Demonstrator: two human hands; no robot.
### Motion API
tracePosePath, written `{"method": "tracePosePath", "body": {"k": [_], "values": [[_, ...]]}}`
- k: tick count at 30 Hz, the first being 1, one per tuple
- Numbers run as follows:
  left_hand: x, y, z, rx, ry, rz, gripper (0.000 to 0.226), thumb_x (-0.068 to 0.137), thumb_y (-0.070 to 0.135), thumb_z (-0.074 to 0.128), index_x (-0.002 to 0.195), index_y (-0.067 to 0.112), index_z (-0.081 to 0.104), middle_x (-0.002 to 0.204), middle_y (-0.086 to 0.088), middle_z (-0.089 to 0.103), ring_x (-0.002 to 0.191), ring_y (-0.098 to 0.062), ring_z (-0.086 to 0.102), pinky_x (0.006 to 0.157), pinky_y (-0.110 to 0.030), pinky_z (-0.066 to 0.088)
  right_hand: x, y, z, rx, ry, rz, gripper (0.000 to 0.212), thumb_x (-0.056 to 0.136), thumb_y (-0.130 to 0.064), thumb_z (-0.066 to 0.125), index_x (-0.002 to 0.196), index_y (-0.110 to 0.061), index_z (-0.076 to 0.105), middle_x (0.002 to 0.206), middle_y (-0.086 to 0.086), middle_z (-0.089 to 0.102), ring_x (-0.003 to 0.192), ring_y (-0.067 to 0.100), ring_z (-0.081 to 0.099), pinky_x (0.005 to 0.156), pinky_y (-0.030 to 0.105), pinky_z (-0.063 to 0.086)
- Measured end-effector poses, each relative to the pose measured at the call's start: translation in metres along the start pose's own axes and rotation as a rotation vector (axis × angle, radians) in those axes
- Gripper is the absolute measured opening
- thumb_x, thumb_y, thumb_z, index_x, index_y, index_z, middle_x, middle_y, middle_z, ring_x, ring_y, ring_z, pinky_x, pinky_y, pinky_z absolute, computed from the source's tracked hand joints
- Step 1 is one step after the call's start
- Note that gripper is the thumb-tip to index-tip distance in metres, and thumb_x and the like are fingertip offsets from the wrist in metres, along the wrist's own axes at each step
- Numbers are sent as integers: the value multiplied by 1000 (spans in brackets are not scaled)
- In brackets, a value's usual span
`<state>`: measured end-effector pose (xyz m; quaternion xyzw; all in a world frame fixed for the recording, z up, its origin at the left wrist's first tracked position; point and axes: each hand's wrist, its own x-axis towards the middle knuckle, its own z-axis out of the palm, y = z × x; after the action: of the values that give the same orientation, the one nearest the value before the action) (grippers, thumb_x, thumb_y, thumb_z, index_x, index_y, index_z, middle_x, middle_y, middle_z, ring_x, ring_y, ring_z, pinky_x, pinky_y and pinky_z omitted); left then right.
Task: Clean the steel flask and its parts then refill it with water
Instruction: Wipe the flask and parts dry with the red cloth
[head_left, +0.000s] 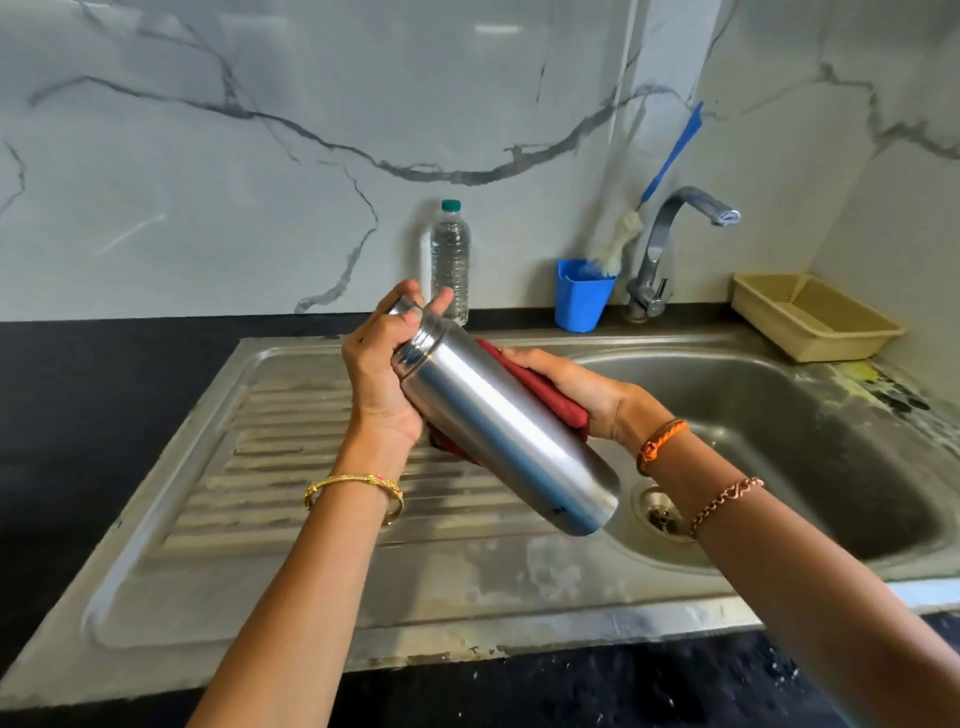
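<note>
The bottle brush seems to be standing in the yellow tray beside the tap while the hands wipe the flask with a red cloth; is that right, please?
Not quite. The head view shows the bottle brush standing in the blue cup left of the tap, not in the yellow tray. The rest holds: the hands wipe the flask with the red cloth.

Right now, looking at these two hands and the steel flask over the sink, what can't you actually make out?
Head view only:
- Flask mouth: the left hand wraps the neck, so lid on or off is unclear.
- Red cloth: mostly hidden behind the flask and under the right hand.
- Inside the blue cup: its wall hides the brush tip.
- Water bottle level: too small to judge.
- Tap: no water visible; handle position unclear.
</note>
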<state>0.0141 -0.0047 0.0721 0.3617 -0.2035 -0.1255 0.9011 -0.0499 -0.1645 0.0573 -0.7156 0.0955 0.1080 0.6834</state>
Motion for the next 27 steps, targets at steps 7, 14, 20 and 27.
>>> {"method": "tracePosePath", "body": {"k": [7,14,20,27], "values": [[13,-8,4,-50,102,14,9,46,25,64,53,21,68,61,10,65,63,-12,65,61,-21,51,-9,33,-31,43,76,114,35,92,-47,39,94,-21,63,71,-2,70,61,9,64,63,22,52],[9,-14,11,-114,298,72,7,53,16,64,52,20,69,66,9,67,61,-13,65,58,-22,51,-14,73,-24,841,126,-13,47,88,-48,46,113,-13,63,105,16,61,82,34,60,68,45,52],[-9,-13,36,54,263,208,24,45,26,67,67,17,70,77,4,72,68,-18,69,58,-24,52,-17,84,-8,1155,239,-23,32,82,-35,60,107,-17,64,90,8,65,75,28,65,65,41,55],[-17,-6,31,-10,275,166,4,44,22,66,46,19,66,62,5,65,60,-13,63,59,-24,51,-29,87,-10,1154,298,-218,48,87,-52,45,112,-16,64,98,7,67,75,24,66,64,35,56]]}}
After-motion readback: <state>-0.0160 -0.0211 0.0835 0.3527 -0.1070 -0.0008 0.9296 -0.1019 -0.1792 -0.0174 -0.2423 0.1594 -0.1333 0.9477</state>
